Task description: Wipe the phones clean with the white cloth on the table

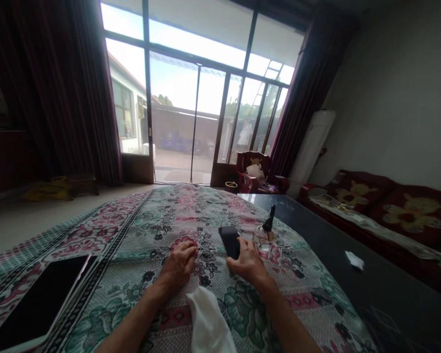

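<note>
My left hand [179,262] rests on the patterned tablecloth [147,250], its fingers curled together; nothing shows in them. A black smartphone [229,241] lies on the cloth ahead, its dark screen up. At the phone's right edge and near corner, my right hand [249,262] has its thumb and fingers closed around it. Just beyond that hand stands a clear glass bottle [263,237] with a black top. Between my forearms a white cloth [209,321] lies crumpled, touched by neither hand.
A tablet [36,299] lies at the left on the tablecloth. The dark tabletop [338,279] at right holds a crumpled white tissue [354,260]. Beyond are a wooden armchair [255,164], a sofa [382,196] with red cushions, and a glass door [172,122] between dark curtains.
</note>
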Available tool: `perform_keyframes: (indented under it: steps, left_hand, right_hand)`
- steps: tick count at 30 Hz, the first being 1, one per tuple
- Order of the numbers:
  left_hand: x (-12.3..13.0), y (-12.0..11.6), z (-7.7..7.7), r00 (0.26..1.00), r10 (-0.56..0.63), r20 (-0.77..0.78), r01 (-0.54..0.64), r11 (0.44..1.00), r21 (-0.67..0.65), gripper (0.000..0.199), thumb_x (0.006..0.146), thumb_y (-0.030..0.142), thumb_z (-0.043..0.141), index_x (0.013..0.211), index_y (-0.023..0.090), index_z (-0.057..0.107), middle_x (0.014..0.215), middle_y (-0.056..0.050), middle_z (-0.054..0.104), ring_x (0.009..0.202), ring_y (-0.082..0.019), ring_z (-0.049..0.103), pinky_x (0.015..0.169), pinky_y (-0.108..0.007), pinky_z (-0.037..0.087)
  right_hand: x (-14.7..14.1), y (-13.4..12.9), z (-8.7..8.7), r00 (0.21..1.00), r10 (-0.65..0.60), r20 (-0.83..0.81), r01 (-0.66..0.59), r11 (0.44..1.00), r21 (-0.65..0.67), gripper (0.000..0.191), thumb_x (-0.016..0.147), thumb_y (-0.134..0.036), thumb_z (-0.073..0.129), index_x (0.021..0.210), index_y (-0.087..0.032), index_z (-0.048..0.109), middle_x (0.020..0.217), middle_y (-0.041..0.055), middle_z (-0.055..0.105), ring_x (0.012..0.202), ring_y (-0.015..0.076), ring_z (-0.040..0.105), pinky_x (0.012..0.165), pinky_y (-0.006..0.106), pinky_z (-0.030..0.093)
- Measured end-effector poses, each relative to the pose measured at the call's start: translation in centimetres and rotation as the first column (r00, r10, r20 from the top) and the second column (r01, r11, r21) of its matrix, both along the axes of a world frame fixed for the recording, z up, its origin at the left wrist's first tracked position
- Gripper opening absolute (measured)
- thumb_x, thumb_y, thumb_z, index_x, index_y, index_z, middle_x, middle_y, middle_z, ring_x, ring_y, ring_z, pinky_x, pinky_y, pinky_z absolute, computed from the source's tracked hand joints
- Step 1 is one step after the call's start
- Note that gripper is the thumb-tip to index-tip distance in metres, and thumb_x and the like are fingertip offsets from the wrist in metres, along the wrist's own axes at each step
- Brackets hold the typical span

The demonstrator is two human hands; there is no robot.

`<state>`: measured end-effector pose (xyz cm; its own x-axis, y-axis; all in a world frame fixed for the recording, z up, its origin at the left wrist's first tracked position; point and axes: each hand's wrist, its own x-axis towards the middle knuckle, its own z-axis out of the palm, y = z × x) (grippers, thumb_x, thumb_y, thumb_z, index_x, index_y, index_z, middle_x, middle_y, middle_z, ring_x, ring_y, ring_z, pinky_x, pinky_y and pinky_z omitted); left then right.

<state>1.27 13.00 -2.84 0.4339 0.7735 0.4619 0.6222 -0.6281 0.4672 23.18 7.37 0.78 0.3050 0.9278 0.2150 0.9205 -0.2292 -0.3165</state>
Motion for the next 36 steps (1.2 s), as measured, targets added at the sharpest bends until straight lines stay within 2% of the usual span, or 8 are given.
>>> perform_keyframes:
  steps: [7, 16, 21, 25, 28, 32, 34, 36]
  left_hand:
    - [-0.2, -0.2, -0.3, 1.000, -0.013, 0.018, 0.013, 0.999, 0.032, 0.028, 0.091, 0.023, 0.043, 0.103, 0.017, 0.068, 0.120, -0.011, 0.062, 0.114, -0.023, 0.055, 0.102, -0.040, 0.041]
    - [-0.3, -0.8, 0.6, 1.000, 0.013, 0.000, -0.013, 0.999, 0.050, 0.024, 0.090, 0.020, 0.046, 0.101, 0.020, 0.068, 0.114, -0.007, 0.064, 0.109, -0.018, 0.056, 0.100, -0.031, 0.042]
    - [-0.9, -1.7, 1.8, 0.996, 0.030, -0.080, -0.026, 0.999, 0.042, 0.023, 0.084, 0.014, 0.051, 0.095, 0.022, 0.069, 0.106, -0.003, 0.067, 0.100, -0.016, 0.060, 0.094, -0.026, 0.045]
    - [-4.2, -3.4, 4.2, 0.980, 0.160, -0.122, -0.156, 0.987, 0.042, 0.031, 0.081, 0.015, 0.052, 0.108, 0.022, 0.065, 0.113, -0.005, 0.065, 0.104, -0.018, 0.059, 0.095, -0.026, 0.044]
    - [-9.0, -5.3, 6.2, 0.917, 0.377, -0.127, -0.372, 0.926, 0.064, 0.048, 0.080, 0.019, 0.052, 0.128, 0.012, 0.052, 0.134, -0.015, 0.051, 0.126, -0.026, 0.042, 0.108, -0.037, 0.029]
    - [-16.3, -8.1, 7.2, 0.798, 0.574, -0.182, -0.576, 0.816, 0.048, 0.063, 0.075, 0.031, 0.059, 0.132, 0.011, 0.045, 0.140, -0.018, 0.043, 0.130, -0.034, 0.036, 0.108, -0.046, 0.024]
    - [-19.1, -9.4, 6.8, 0.688, 0.658, -0.306, -0.691, 0.723, 0.000, 0.073, 0.072, 0.042, 0.061, 0.135, 0.010, 0.040, 0.141, -0.018, 0.041, 0.132, -0.035, 0.033, 0.107, -0.043, 0.025]
    - [-20.8, -10.4, 6.0, 0.638, 0.675, -0.372, -0.738, 0.673, -0.045, 0.083, 0.071, 0.048, 0.060, 0.138, 0.006, 0.034, 0.144, -0.021, 0.035, 0.134, -0.036, 0.030, 0.106, -0.041, 0.025]
  right_hand:
    - [0.1, -0.2, 0.4, 1.000, -0.023, -0.005, 0.023, 0.999, -0.034, 0.066, 0.070, -0.041, 0.058, 0.127, -0.007, 0.049, 0.112, 0.0190, 0.057, 0.109, 0.0327, 0.053, 0.093, 0.037, 0.039]
    - [-0.3, 0.0, 0.0, 0.989, -0.029, 0.145, 0.031, 0.999, -0.010, 0.066, 0.081, -0.048, 0.051, 0.130, -0.004, 0.045, 0.121, 0.0211, 0.053, 0.112, 0.0340, 0.052, 0.094, 0.040, 0.038]
    - [-1.6, -0.1, 2.2, 0.968, 0.057, 0.243, -0.071, 0.996, 0.047, 0.055, 0.083, -0.042, 0.050, 0.125, -0.006, 0.051, 0.124, 0.0195, 0.053, 0.113, 0.0344, 0.050, 0.093, 0.041, 0.038]
    - [-6.0, -0.7, 5.5, 0.940, 0.312, 0.139, -0.323, 0.944, 0.067, 0.035, 0.086, -0.023, 0.042, 0.116, -0.015, 0.058, 0.114, 0.0134, 0.062, 0.105, 0.0246, 0.057, 0.090, 0.032, 0.039]
    - [-11.3, -1.1, 6.6, 0.838, 0.545, 0.015, -0.543, 0.832, 0.113, 0.035, 0.083, -0.015, 0.042, 0.113, -0.016, 0.060, 0.108, 0.0115, 0.064, 0.101, 0.0210, 0.059, 0.089, 0.028, 0.040]
    - [-19.1, -1.0, 5.5, 0.665, 0.722, -0.192, -0.711, 0.690, 0.134, 0.043, 0.077, -0.008, 0.044, 0.115, -0.015, 0.060, 0.109, 0.0119, 0.065, 0.103, 0.0224, 0.059, 0.091, 0.031, 0.041]
    - [-22.8, -0.5, 4.4, 0.621, 0.747, -0.235, -0.743, 0.657, 0.128, 0.045, 0.074, -0.006, 0.045, 0.115, -0.016, 0.061, 0.107, 0.0100, 0.066, 0.102, 0.0211, 0.060, 0.090, 0.029, 0.042]
    - [-25.9, 0.1, 3.5, 0.612, 0.747, -0.262, -0.743, 0.656, 0.134, 0.050, 0.072, -0.005, 0.045, 0.120, -0.016, 0.057, 0.115, 0.0107, 0.063, 0.108, 0.0215, 0.058, 0.093, 0.030, 0.041]
